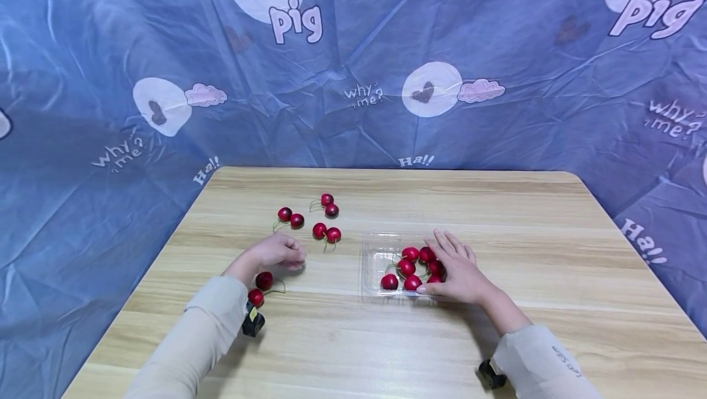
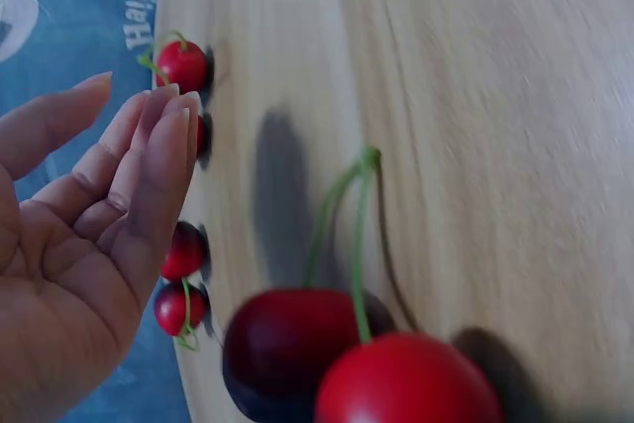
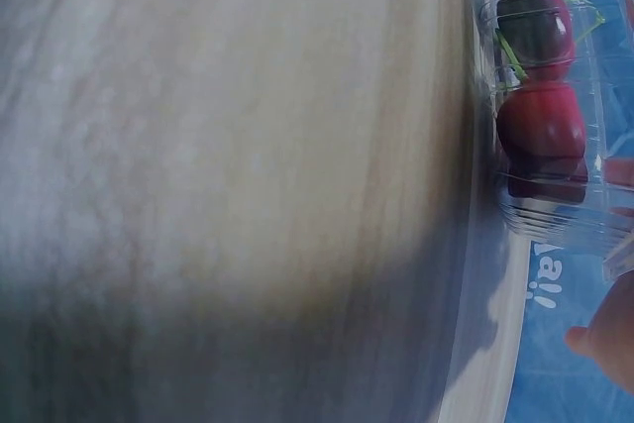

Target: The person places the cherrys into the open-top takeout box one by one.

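Red cherry pair (image 1: 264, 280): lower left of centre.
Left hand (image 1: 278, 250): fingers loosely bent, thumb apart — holding nothing.
Three cherry pairs (image 1: 320, 231): just left of mid-frame.
Clear box (image 1: 381, 261): right of centre, cherries (image 1: 406, 267) inside.
Right hand (image 1: 458, 271): fingers extended, spread — resting over the box's right end.

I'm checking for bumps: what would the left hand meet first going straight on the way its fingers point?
Likely the clear box, though the left hand might pass above; its height is unclear.
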Available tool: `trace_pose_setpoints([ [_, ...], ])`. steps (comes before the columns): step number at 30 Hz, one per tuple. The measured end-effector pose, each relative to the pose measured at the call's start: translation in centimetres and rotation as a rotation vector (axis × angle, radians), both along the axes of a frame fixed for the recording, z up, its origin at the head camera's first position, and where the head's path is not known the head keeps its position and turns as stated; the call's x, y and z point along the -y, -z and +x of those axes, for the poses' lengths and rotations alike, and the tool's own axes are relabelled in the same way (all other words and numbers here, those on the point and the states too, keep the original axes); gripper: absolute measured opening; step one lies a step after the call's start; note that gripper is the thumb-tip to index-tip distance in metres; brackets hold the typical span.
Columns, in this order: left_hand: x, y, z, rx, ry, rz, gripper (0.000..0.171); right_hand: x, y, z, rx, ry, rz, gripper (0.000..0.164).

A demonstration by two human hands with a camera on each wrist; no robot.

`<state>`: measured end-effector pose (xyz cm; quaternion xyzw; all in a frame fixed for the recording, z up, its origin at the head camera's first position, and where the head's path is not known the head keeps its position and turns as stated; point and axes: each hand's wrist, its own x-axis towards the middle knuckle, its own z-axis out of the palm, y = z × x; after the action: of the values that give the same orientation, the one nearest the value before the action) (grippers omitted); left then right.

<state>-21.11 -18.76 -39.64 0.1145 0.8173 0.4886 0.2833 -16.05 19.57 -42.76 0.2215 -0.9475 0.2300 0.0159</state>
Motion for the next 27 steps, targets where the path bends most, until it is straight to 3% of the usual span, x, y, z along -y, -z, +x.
trace_pose_setpoints([
  [11, 1.3, 1.1, -0.1, 0.084, -0.031, -0.060, 0.013, 0.0, 0.1, 0.0, -0.008, 0.004, -0.003, 0.099],
  [27, 3.6, 1.5, -0.1, 0.048, 0.000, -0.123, 0.014, 0.0, 0.0, -0.1, -0.002, 0.003, -0.003, 0.098],
])
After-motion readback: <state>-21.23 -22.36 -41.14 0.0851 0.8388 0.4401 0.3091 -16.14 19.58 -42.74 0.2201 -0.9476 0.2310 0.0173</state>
